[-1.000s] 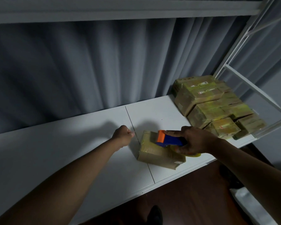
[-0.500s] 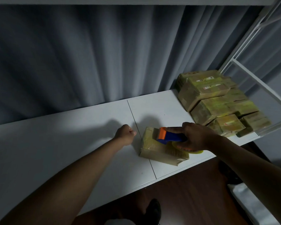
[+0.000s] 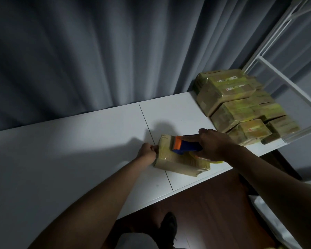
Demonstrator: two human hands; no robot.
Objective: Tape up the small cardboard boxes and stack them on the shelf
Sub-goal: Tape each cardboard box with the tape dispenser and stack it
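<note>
Box: small cardboard box flat on white shelf, near front edge.
Left grip: fist curled, pressed against box's left end.
Right grip: clamped on tape dispenser, atop box.
Stack: taped boxes at shelf's right end.

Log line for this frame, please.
stage: taping | right hand grips tape dispenser on box | left hand braces box's left end | stack at shelf's right

Both forearms are bare, without sleeves, and a dark shoe covers one foot.
</note>
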